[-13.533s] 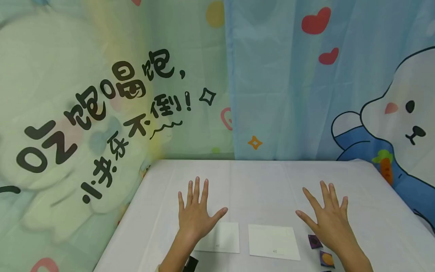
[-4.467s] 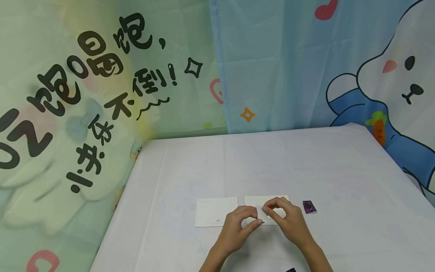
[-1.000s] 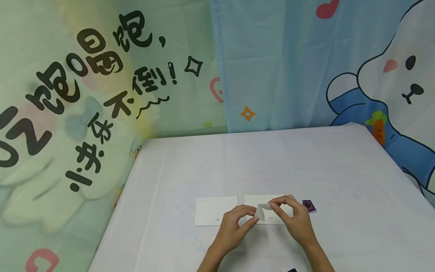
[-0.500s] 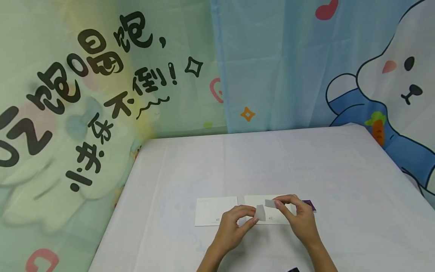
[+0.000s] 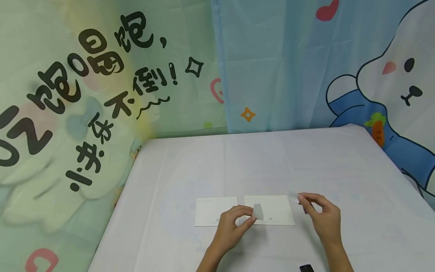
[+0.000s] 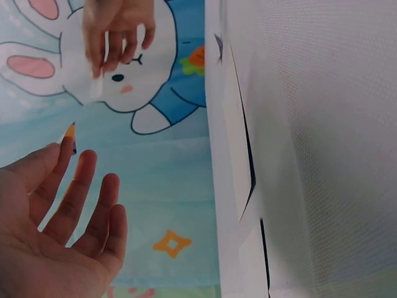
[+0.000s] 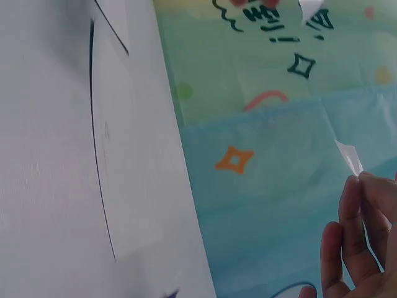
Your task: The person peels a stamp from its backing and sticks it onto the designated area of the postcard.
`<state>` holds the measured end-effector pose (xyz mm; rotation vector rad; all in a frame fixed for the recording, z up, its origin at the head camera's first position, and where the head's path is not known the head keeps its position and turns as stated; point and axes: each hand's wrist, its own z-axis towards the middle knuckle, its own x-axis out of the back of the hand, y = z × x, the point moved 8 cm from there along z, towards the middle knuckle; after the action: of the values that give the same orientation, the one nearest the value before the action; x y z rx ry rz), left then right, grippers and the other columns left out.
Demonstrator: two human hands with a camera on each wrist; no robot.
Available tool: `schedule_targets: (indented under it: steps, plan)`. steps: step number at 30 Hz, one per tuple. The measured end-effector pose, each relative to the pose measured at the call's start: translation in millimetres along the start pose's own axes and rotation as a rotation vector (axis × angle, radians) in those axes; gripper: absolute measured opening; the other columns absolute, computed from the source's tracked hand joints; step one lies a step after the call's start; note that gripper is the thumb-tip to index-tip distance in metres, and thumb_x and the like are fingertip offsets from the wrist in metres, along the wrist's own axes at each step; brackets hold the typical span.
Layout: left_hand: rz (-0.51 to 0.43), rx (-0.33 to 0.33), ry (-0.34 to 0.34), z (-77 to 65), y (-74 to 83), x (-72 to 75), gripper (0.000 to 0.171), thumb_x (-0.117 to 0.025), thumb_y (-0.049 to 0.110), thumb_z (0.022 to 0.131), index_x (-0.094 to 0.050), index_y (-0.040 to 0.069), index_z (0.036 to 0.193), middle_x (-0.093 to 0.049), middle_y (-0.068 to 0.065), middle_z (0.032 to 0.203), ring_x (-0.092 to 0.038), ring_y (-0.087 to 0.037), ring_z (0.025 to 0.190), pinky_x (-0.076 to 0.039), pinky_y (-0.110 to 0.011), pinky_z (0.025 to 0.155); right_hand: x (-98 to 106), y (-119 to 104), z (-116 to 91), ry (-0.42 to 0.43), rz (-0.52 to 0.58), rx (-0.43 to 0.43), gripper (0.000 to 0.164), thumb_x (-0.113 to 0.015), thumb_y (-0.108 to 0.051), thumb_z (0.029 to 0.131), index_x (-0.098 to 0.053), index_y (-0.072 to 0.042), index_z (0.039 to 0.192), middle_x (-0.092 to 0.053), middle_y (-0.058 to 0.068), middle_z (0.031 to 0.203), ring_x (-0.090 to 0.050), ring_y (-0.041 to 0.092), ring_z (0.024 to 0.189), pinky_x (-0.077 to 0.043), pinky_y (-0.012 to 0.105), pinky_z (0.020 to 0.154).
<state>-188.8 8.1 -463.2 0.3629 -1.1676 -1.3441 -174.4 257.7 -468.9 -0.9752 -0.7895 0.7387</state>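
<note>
My left hand point(image 5: 232, 226) pinches a small sticker point(image 5: 258, 211) upright between thumb and index finger, over the left edge of the right white card point(image 5: 278, 207). Its pale back faces me; in the left wrist view a sliver of the sticker's point(image 6: 71, 132) orange and dark face shows. Off to the right of that card, my right hand point(image 5: 324, 217) is raised and pinches a thin translucent strip of backing paper point(image 7: 351, 156) by one end. Behind its fingertips a dark purple sticker on the table is almost wholly hidden.
A second white card point(image 5: 212, 208) lies left of the first, with a narrow gap between them. At the table's near edge a small black object point(image 5: 306, 268) is partly in view. Printed curtains point(image 5: 272, 75) stand behind the white-covered table point(image 5: 204, 170).
The backing strip has come away from the sticker, and my right hand has carried it rightward. My left hand has stayed nearly still. The black object has shifted slightly right.
</note>
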Motion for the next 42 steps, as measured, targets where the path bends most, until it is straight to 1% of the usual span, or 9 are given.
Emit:
schedule_targets:
  steps: [4, 11, 14, 17, 21, 27, 30, 33, 42]
  plan:
    - [-0.008, 0.003, 0.005, -0.4, -0.9, 0.6, 0.014, -0.062, 0.021, 0.089, -0.069, 0.01, 0.089, -0.068, 0.003, 0.097, -0.061, -0.009, 0.094, -0.048, -0.027, 0.081, 21, 16, 5, 0.082, -0.025, -0.127, 0.016, -0.073, -0.012, 0.08, -0.07, 0.0, 0.089, -0.068, -0.01, 0.076, -0.058, 0.001, 0.08, -0.029, 0.027, 0.099]
    - [-0.021, 0.016, 0.021, -0.7, -2.8, 3.0, 0.014, -0.063, 0.021, 0.089, -0.069, 0.009, 0.089, -0.068, 0.004, 0.094, -0.061, -0.008, 0.092, -0.048, -0.027, 0.08, 57, 47, 7, 0.204, -0.089, -0.293, 0.025, -0.073, -0.022, 0.08, -0.071, -0.001, 0.093, -0.065, -0.015, 0.067, -0.052, -0.006, 0.083, -0.022, 0.042, 0.105]
    - [-0.014, 0.012, 0.026, -0.6, -2.4, 3.7, 0.014, -0.062, 0.021, 0.089, -0.069, 0.009, 0.09, -0.068, 0.003, 0.093, -0.061, -0.008, 0.092, -0.049, -0.027, 0.08, 68, 62, 5, 0.207, -0.149, -0.397, 0.03, -0.072, -0.029, 0.08, -0.071, -0.004, 0.096, -0.062, -0.02, 0.065, -0.049, -0.008, 0.086, -0.022, 0.045, 0.105]
    - [-0.034, 0.033, 0.027, -0.5, -3.9, 3.6, 0.015, -0.062, 0.022, 0.089, -0.069, 0.009, 0.09, -0.069, 0.002, 0.093, -0.061, -0.009, 0.092, -0.048, -0.027, 0.081, 74, 73, 2, 0.188, -0.208, -0.487, 0.033, -0.071, -0.034, 0.08, -0.071, -0.007, 0.099, -0.062, -0.022, 0.064, -0.049, -0.007, 0.091, -0.025, 0.04, 0.103]
    - [-0.065, 0.066, 0.028, -0.9, -6.9, 3.4, 0.015, -0.064, 0.022, 0.088, -0.07, 0.008, 0.09, -0.069, -0.001, 0.092, -0.062, -0.01, 0.091, -0.048, -0.028, 0.082, 79, 85, -2, 0.169, -0.26, -0.541, 0.037, -0.071, -0.037, 0.08, -0.07, -0.006, 0.1, -0.062, -0.02, 0.062, -0.05, -0.003, 0.094, -0.027, 0.038, 0.101]
    - [-0.045, 0.048, 0.043, -0.6, -4.8, 5.4, 0.014, -0.064, 0.02, 0.088, -0.069, 0.008, 0.089, -0.069, 0.0, 0.091, -0.062, -0.01, 0.09, -0.048, -0.028, 0.081, 79, 104, -6, 0.139, -0.338, -0.605, 0.045, -0.068, -0.039, 0.082, -0.066, -0.002, 0.107, -0.067, -0.009, 0.066, -0.052, 0.009, 0.081, -0.026, 0.051, 0.099]
    - [-0.042, 0.042, 0.047, 0.2, -3.7, 5.9, 0.014, -0.064, 0.021, 0.088, -0.069, 0.008, 0.089, -0.069, 0.001, 0.091, -0.062, -0.01, 0.089, -0.048, -0.028, 0.08, 77, 113, -7, 0.123, -0.405, -0.601, 0.044, -0.066, -0.039, 0.084, -0.066, -0.002, 0.108, -0.07, 0.002, 0.074, -0.055, 0.023, 0.088, -0.028, 0.052, 0.094]
    - [-0.048, 0.047, 0.048, 1.0, -3.2, 5.8, 0.014, -0.064, 0.021, 0.087, -0.069, 0.008, 0.089, -0.069, 0.002, 0.09, -0.062, -0.01, 0.089, -0.048, -0.028, 0.08, 76, 118, -7, 0.117, -0.484, -0.549, 0.04, -0.064, -0.035, 0.086, -0.067, -0.001, 0.105, -0.069, 0.011, 0.08, -0.054, 0.032, 0.091, -0.027, 0.051, 0.089]
    - [-0.049, 0.051, 0.062, 1.3, -3.9, 6.3, 0.015, -0.064, 0.022, 0.088, -0.069, 0.008, 0.089, -0.069, 0.004, 0.089, -0.062, -0.009, 0.088, -0.048, -0.028, 0.08, 72, 115, -5, 0.085, -0.613, -0.404, 0.024, -0.063, -0.021, 0.086, -0.066, 0.001, 0.097, -0.068, 0.016, 0.078, -0.056, 0.037, 0.081, -0.02, 0.052, 0.082]
